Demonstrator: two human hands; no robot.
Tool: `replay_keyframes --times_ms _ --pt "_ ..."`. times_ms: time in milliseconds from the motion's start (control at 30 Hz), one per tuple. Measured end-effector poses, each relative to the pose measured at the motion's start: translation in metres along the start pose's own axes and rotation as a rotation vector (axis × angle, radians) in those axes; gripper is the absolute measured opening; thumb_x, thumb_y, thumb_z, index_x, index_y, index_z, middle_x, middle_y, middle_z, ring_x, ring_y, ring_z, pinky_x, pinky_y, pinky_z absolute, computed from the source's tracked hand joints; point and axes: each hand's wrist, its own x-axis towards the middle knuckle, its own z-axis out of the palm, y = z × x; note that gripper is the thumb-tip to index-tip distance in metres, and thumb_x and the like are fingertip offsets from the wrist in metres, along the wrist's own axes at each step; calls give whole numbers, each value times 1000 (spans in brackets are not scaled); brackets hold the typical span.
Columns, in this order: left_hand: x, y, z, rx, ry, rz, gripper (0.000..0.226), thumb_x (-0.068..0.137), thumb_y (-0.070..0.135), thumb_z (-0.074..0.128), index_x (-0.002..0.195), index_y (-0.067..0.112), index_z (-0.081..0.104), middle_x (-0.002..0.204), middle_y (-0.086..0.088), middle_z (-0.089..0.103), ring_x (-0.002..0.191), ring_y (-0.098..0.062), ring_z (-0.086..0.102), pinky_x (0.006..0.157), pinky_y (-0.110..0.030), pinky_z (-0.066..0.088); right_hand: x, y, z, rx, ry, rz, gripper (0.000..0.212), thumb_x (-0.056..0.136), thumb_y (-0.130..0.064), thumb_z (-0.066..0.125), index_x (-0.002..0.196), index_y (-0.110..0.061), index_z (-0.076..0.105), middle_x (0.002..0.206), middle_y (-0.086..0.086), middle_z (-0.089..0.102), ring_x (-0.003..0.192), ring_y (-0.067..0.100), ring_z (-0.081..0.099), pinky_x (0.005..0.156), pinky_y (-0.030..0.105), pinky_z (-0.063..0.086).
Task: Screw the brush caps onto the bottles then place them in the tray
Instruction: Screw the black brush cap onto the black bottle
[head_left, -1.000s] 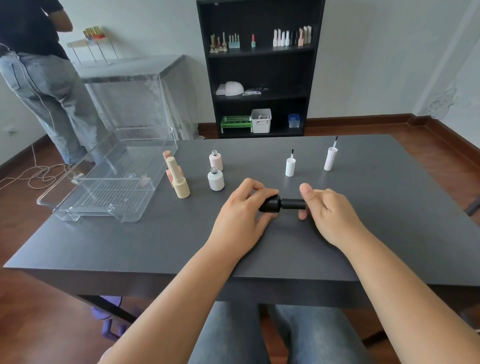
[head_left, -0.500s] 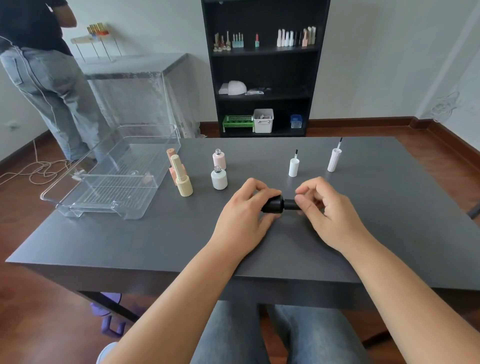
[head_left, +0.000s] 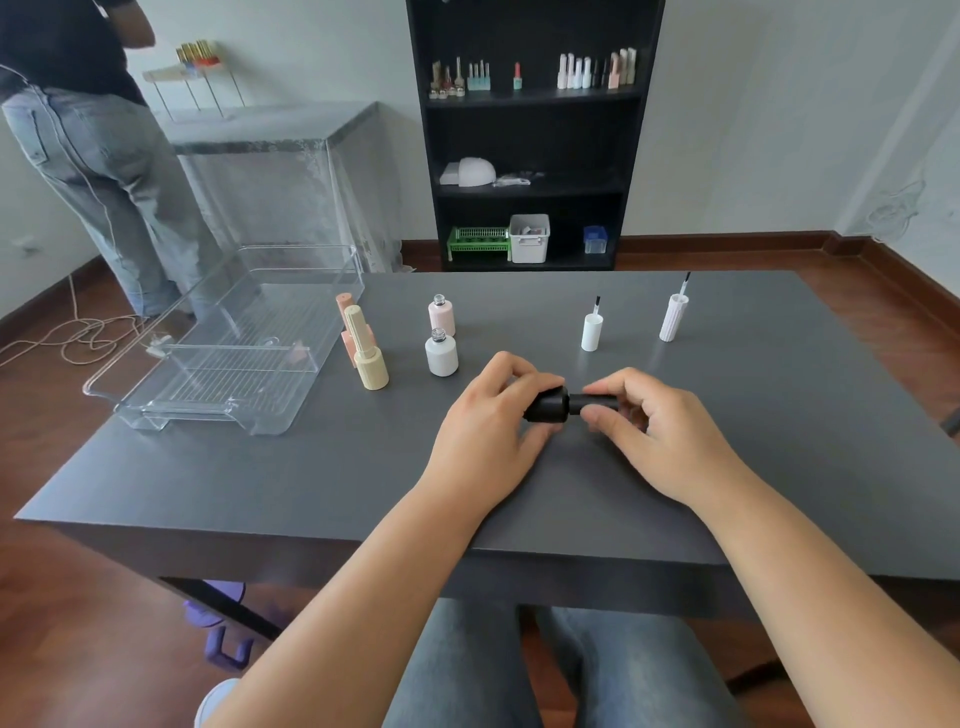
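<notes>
Bright, even daylight; soft shadows under hands; sharp focus; wide-angle bending at edges

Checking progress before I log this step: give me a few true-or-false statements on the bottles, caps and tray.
1. Both hands hold the black bottle sideways. True: left hand on the body, right hand on the black cap.
2. The clear tray already holds capped bottles. False: none inside.
3. The pink bottle and white bottle stand uncapped. True.
4. The two white brush caps lie flat. False: both stand brush-up.
</notes>
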Motion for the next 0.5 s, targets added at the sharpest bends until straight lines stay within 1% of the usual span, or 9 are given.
replay_keyframes --times_ms 33,100,167,233,300,367,433,500 --pt "0 0 0 8 0 4 36 77 16 76 112 20 68 104 2 55 82 -16 58 67 -37 53 1 -1 0 8 -20 18 6 90 -28 62 88 -34 63 62 -6 62 54 3 50 54 10 39" --pt "0 1 -1 24 -4 21 36 78 15 76 113 18 68 103 1 55 84 -17 58 66 -37 53 0 0 0 -1 -40 58 15 92 -37 55 79 -34 60 58 -1 63 48 3 47 50 15 37" --pt "-1 3 -1 36 -16 44 36 79 14 75 113 17 68 102 -1 56 85 -19 58 64 -37 53 1 1 1 -48 -46 90 26 92 -47 49 75 -29 59 57 7 59 46 7 43 50 23 37" --pt "-1 4 -1 48 -23 54 36 79 14 74 114 17 68 101 -3 55 85 -21 58 63 -38 53 2 1 1 -65 -33 88 31 91 -50 48 74 -27 58 58 11 57 46 9 40 50 24 35" --pt "-1 4 -1 40 -18 42 35 79 14 75 113 16 68 98 -4 53 81 -22 58 63 -40 53 2 -2 0 -21 -16 62 21 91 -44 54 78 -29 61 61 12 58 49 12 42 50 20 35" --pt "0 3 -2 22 -14 23 36 79 15 75 114 16 67 96 -4 52 78 -23 58 64 -41 53 1 -4 -1 -3 -20 25 3 89 -34 62 90 -31 64 65 12 60 55 15 46 53 19 37" --pt "-1 2 -2 21 -17 13 36 79 16 75 114 16 67 96 -4 51 76 -23 58 63 -41 53 0 -4 -1 -31 -44 -13 12 88 -27 66 100 -30 66 66 13 60 57 17 47 55 21 38" --pt "-1 2 -1 30 -20 15 36 79 17 75 114 16 67 96 -4 51 77 -22 57 63 -41 53 -1 -3 -1 -44 -56 6 14 89 -26 64 103 -28 66 67 11 62 59 17 49 55 21 39"
